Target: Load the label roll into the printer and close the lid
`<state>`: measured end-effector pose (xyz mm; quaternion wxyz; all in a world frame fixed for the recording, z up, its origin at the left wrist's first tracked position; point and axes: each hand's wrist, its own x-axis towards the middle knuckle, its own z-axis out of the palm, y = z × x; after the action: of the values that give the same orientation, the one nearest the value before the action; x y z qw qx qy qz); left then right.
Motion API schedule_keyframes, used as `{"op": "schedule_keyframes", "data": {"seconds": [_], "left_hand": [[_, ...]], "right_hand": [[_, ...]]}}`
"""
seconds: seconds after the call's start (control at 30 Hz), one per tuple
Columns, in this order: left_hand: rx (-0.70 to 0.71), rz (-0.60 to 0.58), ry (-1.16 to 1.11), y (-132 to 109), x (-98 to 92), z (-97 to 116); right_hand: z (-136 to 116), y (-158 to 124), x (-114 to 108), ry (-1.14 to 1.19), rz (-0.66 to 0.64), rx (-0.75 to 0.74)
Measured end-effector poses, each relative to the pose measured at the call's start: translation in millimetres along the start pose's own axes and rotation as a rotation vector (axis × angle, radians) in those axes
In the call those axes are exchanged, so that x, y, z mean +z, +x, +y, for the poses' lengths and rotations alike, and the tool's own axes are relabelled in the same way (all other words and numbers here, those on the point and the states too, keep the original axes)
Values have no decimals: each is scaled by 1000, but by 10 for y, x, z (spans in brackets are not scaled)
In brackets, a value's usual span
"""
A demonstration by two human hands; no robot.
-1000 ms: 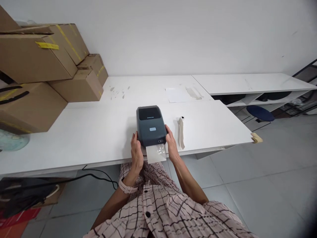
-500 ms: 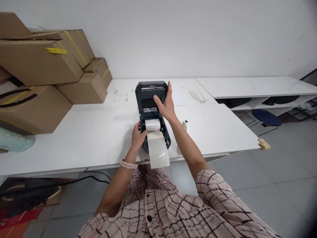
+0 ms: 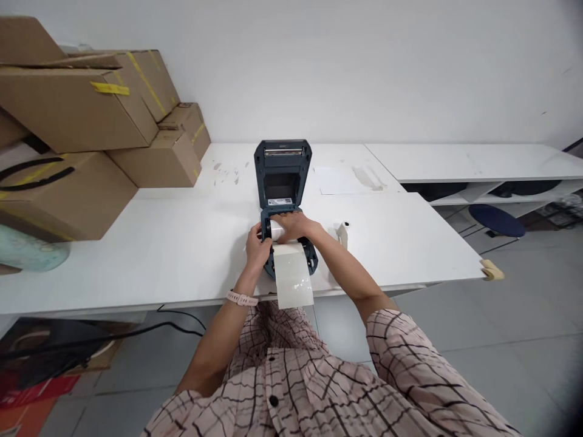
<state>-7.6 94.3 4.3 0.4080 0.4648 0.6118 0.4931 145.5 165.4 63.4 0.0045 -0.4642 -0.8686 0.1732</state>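
Note:
A dark grey label printer [image 3: 282, 176] stands near the front edge of the white table [image 3: 150, 249], its lid tipped up and back. Inside lies a white label roll [image 3: 276, 229], and a strip of label paper [image 3: 294, 276] hangs out over the table edge. My right hand [image 3: 296, 224] lies over the roll with fingers curled on it. At the printer's left side, my left hand [image 3: 257, 246] has its fingers at the roll's end.
Stacked cardboard boxes [image 3: 91, 127] fill the table's left side. A sheet of paper [image 3: 334, 180] lies behind the printer. A beige strip [image 3: 341, 233] lies to its right. A low white shelf [image 3: 473, 164] and a blue stool [image 3: 496, 220] stand at the right. Cables run under the table.
One second ago the lid was shut with both hands at the printer's sides. My right hand lifted the lid open, then came down onto the label roll.

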Motion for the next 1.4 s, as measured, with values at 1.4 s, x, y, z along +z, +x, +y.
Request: {"op": "schedule_keyframes", "data": {"seconds": [1.4], "left_hand": [[12, 26, -53, 5, -4, -30]], "right_hand": [[1737, -1272, 610, 1282, 542, 217]]}}
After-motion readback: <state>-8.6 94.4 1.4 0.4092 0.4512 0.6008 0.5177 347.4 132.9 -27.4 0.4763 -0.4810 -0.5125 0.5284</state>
